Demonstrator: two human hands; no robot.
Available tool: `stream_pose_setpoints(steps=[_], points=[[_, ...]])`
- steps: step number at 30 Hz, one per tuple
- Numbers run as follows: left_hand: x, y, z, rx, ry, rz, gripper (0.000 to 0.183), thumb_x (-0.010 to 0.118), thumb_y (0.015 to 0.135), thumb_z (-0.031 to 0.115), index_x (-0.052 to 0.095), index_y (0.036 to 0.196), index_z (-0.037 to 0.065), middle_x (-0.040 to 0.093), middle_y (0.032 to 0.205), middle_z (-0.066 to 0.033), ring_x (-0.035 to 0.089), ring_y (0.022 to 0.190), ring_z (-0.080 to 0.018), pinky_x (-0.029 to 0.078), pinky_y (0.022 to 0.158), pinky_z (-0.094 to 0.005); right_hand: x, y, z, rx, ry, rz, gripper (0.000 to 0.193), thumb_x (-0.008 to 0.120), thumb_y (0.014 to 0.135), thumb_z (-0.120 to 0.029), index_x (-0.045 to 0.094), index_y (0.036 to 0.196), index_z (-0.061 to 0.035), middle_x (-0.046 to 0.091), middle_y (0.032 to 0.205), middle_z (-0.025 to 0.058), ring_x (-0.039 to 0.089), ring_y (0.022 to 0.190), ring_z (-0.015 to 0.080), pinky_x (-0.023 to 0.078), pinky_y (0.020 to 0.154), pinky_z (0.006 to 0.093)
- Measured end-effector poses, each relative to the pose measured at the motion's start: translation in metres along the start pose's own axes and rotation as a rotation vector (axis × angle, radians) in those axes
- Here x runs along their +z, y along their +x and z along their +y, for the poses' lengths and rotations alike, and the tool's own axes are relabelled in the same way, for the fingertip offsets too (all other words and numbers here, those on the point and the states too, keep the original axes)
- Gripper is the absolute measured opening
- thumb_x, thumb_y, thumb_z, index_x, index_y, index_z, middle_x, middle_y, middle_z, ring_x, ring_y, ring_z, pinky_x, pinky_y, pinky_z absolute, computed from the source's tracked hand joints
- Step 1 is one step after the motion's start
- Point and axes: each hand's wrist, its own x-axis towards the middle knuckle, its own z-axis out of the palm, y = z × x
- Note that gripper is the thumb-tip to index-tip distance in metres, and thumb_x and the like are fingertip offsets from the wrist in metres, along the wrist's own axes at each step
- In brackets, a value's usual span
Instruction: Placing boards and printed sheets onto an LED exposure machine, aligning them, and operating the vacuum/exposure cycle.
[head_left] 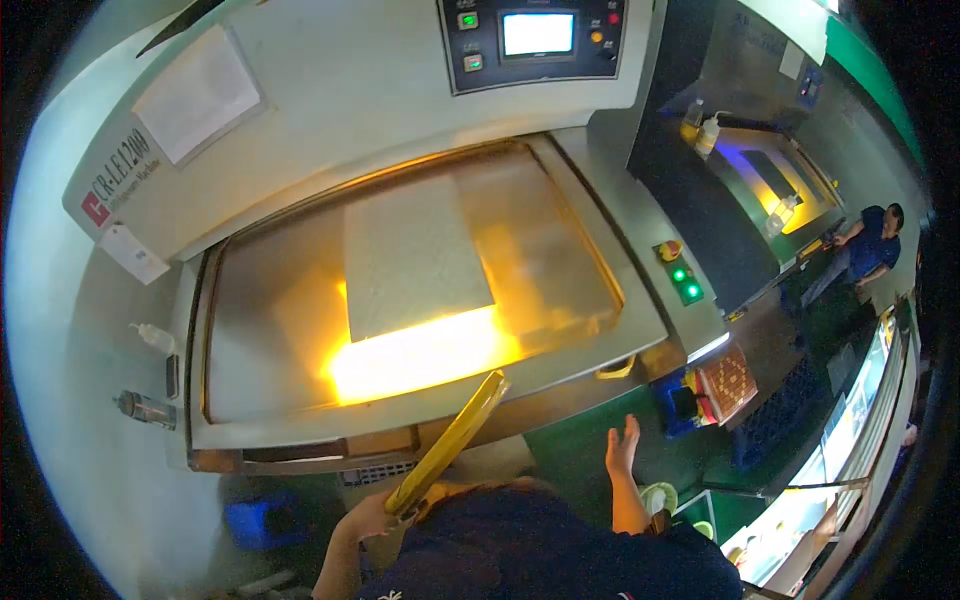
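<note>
My left hand (368,517), low and left of centre, is closed round the lower end of a long, narrow yellow piece (450,440). It slants up toward the machine's front edge; whether it is a rolled sheet or a panel seen edge-on, I cannot tell. Raised off to the right is my right hand (622,448), empty, with its fingers apart. Ahead of both hands, a pale grey rectangular sheet (415,255) lies on the flat metal bed (270,300) of a large machine. Bright yellow-white glare (425,355) covers the bed along the sheet's near edge.
A control panel (538,42) with a lit screen is above the bed. To its right is a button box (680,273) with green lights. A metal handle (616,368) is on the bed's front. Bottles (147,410) line the left wall. Another person (868,248) stands far right by a second machine.
</note>
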Motion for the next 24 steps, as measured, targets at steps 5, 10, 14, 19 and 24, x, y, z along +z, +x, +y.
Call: stream_pose_setpoints(steps=[5,10,14,19,24], points=[[-0.037,0.041,-0.052,0.053,-0.123,-0.110,0.062,0.063,0.081,0.010,0.048,0.141,0.016,0.066,0.119,-0.0084,0.063,0.103,-0.0202,0.048,0.091,-0.0349,0.048,0.014,-0.080,0.060,-0.119,-0.738,0.039,0.055,0.098,-0.035,0.065,0.112,0.0001,0.067,0.104,0.0183,0.066,0.095,0.0299,0.052,0.085,0.0393],[-0.072,0.150,-0.117,0.281,0.227,0.168,0.065,0.065,0.077,0.012,0.049,0.140,0.020,0.061,0.131,-0.0112,0.061,0.112,-0.0290,0.047,0.097,-0.0415,0.093,0.137,-0.202,-0.113,0.215,-0.522,0.053,0.053,0.098,-0.048,0.064,0.078,-0.0003,0.062,0.074,0.0072,0.059,0.072,0.0149,0.047,0.064,0.0323],[-0.100,0.210,-0.135,0.153,0.664,0.211,0.078,0.063,0.077,0.012,0.036,0.148,0.029,0.030,0.157,0.0015,0.039,0.137,-0.0302,0.043,0.100,-0.0557,0.071,0.240,-0.400,-0.086,-0.169,-0.247,0.035,0.056,0.098,-0.035,0.067,0.105,-0.0024,0.068,0.089,0.0128,0.064,0.082,0.0215,0.049,0.075,0.0357],[-0.094,0.259,-0.166,0.007,0.704,0.315,0.090,0.069,0.077,0.013,0.021,0.153,0.022,0.018,0.160,0.0038,0.020,0.146,-0.0260,0.036,0.103,-0.0611,0.048,0.358,-0.505,-0.751,-0.022,0.065,0.042,0.055,0.083,-0.003,0.056,0.125,-0.0045,0.061,0.126,0.0140,0.055,0.121,0.0298,0.041,0.104,0.0410],[-0.082,0.268,-0.132,-0.161,0.627,0.272,0.091,0.070,0.077,0.013,0.020,0.153,0.016,0.011,0.160,-0.0024,0.010,0.148,-0.0276,0.029,0.107,-0.0646,0.035,0.455,-0.554,-0.875,-0.223,0.229,0.061,0.052,0.078,-0.001,0.042,0.138,-0.0109,0.059,0.125,0.0106,0.049,0.127,0.0340,0.037,0.108,0.0425]])
